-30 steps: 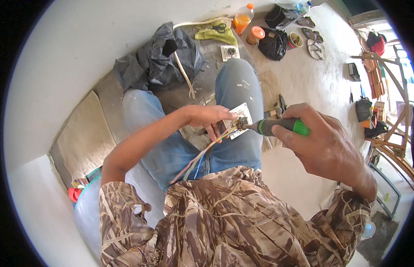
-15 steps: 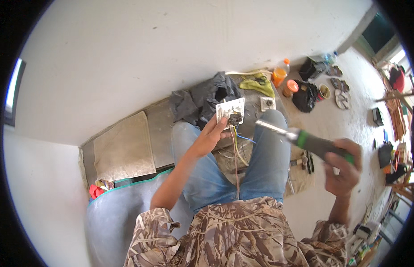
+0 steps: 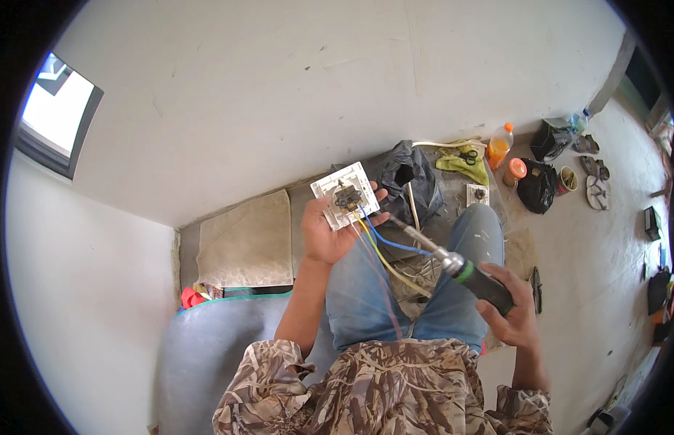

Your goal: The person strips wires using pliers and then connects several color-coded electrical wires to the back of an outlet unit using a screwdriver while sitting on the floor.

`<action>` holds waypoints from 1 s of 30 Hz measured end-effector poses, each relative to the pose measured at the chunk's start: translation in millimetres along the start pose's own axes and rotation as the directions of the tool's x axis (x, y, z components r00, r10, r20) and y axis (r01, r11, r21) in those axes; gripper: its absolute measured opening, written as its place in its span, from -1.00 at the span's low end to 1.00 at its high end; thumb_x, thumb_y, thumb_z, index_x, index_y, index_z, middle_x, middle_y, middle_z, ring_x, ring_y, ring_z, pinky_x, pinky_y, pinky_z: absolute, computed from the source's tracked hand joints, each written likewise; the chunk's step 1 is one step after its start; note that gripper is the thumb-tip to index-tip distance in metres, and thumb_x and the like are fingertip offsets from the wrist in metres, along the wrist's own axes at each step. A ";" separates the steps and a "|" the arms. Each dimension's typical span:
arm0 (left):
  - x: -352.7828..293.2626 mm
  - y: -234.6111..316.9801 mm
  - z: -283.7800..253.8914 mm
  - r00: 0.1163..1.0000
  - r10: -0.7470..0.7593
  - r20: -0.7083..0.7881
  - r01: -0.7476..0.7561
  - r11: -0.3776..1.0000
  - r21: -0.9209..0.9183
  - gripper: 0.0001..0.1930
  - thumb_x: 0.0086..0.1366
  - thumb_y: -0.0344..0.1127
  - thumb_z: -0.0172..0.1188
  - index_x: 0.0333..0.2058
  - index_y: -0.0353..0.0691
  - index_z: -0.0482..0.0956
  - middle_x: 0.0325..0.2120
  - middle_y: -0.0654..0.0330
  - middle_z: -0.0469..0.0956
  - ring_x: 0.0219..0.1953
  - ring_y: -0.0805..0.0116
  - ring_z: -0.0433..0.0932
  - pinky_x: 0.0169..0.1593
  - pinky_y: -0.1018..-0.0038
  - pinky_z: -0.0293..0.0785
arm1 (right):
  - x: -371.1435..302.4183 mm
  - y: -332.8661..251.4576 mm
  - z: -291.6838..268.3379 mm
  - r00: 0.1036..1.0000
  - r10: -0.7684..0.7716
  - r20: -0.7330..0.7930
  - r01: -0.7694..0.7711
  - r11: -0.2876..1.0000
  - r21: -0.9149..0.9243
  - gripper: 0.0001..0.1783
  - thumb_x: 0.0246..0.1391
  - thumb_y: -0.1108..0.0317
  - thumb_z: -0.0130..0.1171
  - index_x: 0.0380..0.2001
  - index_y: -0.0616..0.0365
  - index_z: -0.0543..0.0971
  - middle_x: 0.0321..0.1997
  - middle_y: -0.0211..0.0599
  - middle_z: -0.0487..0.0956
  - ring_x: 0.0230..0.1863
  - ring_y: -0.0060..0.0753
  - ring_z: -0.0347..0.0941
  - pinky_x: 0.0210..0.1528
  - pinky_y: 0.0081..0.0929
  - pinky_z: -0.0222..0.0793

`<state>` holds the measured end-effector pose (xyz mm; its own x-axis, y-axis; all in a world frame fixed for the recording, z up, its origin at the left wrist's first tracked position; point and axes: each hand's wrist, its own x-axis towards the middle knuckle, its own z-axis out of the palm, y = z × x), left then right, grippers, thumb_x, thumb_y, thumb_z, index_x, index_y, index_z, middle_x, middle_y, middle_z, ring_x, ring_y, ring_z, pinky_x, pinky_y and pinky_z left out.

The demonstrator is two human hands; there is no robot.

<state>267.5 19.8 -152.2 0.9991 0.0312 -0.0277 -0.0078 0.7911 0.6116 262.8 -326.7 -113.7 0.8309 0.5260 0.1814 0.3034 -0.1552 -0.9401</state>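
Observation:
My left hand (image 3: 328,233) grips a white square wall socket (image 3: 327,190), its back with the dark terminal block turned up. From it run a blue wire (image 3: 398,246), a yellow-green wire (image 3: 384,258) and a reddish-brown wire (image 3: 381,279), hanging down between my knees. In my right hand (image 3: 517,308) is a screwdriver (image 3: 453,262) with a black and green handle, my fingers wrapped round its back end. Its shaft slants up and left toward the socket, the tip near my left fingertips; contact cannot be made out.
A second white socket (image 3: 477,195) lies beyond my right knee. Black plastic bags (image 3: 416,181), a green cloth (image 3: 464,165) with scissors (image 3: 469,156), an orange drink bottle (image 3: 499,147) and a lidded jar (image 3: 515,172) stand along the wall. Pliers (image 3: 536,290) lie at right; sandals (image 3: 598,192) farther off.
The view has shifted. The screwdriver has come left and closer to the socket, with its tip by my left fingers. My left hand has turned the socket's back further upward.

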 end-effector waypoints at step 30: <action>5.4 -5.1 16.8 0.989 0.037 -0.140 -0.009 0.981 0.195 -0.11 0.39 0.42 -0.48 0.21 -0.33 0.33 0.04 -0.15 0.50 0.02 0.01 0.54 -0.05 0.12 0.56 | 22.5 -11.5 5.1 0.995 0.022 0.093 -0.014 0.996 -0.087 -0.44 -0.06 0.45 0.31 0.10 0.19 0.55 -0.48 -0.08 0.50 -0.50 -0.11 0.44 -0.42 -0.31 0.32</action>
<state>273.6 5.8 -142.2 0.9825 0.1462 -0.1156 -0.0090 0.6567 0.7541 275.6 -308.8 -100.3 0.7905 0.5977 0.1334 0.3315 -0.2344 -0.9139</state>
